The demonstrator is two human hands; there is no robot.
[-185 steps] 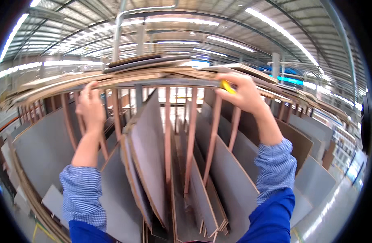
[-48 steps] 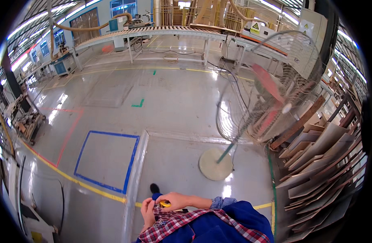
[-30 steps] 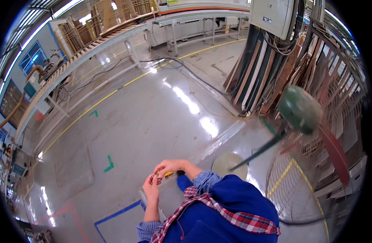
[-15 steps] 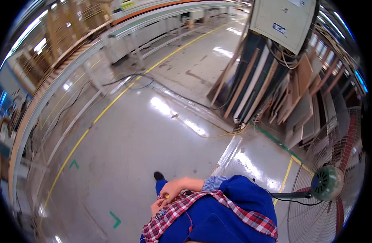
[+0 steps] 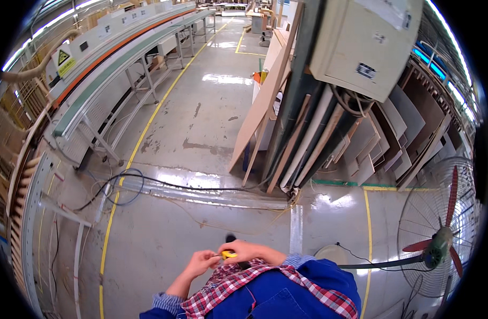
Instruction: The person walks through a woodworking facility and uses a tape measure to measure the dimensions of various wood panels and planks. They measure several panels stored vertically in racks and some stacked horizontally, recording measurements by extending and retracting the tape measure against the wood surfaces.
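In front of my waist, my right hand (image 5: pixel 240 250) is closed around a small yellow and dark object that looks like a tape measure (image 5: pixel 229 254). Just left of it, my left hand (image 5: pixel 203 261) has its fingertips pinched at the near end of the tape measure, seemingly on its tip. The fingers cover part of it, so the exact grip is hard to see. Below both hands is the red plaid cloth (image 5: pixel 222 290) worn over my blue overalls.
A pedestal fan (image 5: pixel 438 247) stands at the right. Ahead, a pillar carries a grey electrical box (image 5: pixel 367 45), with boards (image 5: pixel 377 138) leaning behind. A black cable (image 5: pixel 201 187) crosses the floor. Along the left run a long machine (image 5: pixel 113 40) and a roller conveyor (image 5: pixel 28 212).
The view has swung to the left and up, showing more of the aisle. My left hand has come out from beside the right, and the yellow tape measure shows more fully.
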